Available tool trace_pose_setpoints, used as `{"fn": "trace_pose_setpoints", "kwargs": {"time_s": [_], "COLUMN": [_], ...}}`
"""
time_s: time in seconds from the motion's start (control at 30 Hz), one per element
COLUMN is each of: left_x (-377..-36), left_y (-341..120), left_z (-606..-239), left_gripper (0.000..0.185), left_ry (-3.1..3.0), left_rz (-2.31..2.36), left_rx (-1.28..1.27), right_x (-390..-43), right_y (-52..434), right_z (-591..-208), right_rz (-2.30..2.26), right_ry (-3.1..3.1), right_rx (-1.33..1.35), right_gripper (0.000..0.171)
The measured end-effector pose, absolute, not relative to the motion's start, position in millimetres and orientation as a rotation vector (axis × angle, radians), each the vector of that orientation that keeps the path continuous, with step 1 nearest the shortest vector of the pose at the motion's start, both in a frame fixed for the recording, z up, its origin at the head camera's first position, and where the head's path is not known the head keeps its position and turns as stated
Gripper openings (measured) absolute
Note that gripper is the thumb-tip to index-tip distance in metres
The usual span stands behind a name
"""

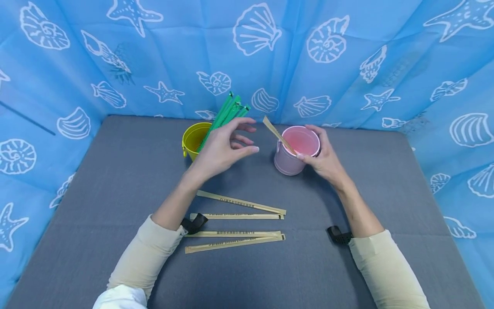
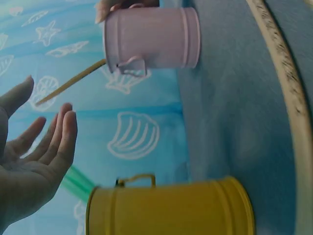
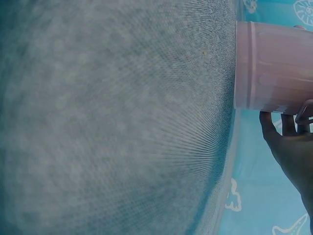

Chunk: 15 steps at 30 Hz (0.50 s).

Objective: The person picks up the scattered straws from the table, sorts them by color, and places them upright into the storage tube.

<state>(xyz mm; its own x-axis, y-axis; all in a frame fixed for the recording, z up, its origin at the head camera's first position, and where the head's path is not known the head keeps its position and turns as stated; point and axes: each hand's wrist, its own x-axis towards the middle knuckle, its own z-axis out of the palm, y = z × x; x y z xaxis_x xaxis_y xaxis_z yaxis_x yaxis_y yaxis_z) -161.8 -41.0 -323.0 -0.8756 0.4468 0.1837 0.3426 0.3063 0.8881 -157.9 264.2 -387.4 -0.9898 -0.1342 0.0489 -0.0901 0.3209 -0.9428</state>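
Note:
A pink bucket (image 1: 295, 155) stands on the grey mat, with one tan wrapped stick (image 1: 278, 134) leaning out of it. My right hand (image 1: 322, 158) grips the bucket's rim and side; in the right wrist view its fingers (image 3: 281, 142) curl round the pink bucket (image 3: 274, 66). My left hand (image 1: 224, 146) hovers open between the two buckets, holding nothing; its fingers (image 2: 56, 142) are straight. The yellow bucket (image 1: 194, 138) holds several green sticks (image 1: 225, 115). The left wrist view shows the pink bucket (image 2: 151, 39) and the yellow bucket (image 2: 171, 208).
Several tan wrapped sticks (image 1: 239, 216) lie on the grey mat (image 1: 115, 180) under my left forearm. A blue cloth with shell prints (image 1: 328, 51) walls in the back and sides.

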Motion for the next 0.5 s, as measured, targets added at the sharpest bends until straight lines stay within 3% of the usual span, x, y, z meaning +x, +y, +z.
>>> {"fn": "trace_pose_setpoints", "kwargs": {"time_s": [0.3, 0.5], "left_x": [-138, -130], "left_y": [-83, -104], "left_z": [-340, -353], "left_gripper": [0.045, 0.037], "left_ry": [2.288, 2.206], "left_rz": [1.594, 1.584], "left_rx": [1.041, 1.078], "right_x": [-148, -149], "right_y": [256, 255], "right_z": [-368, -369], "right_rz": [-1.737, -1.719], "right_ry": [2.546, 2.552], "right_rx": [-0.230, -0.205], "right_gripper": [0.081, 0.081]}}
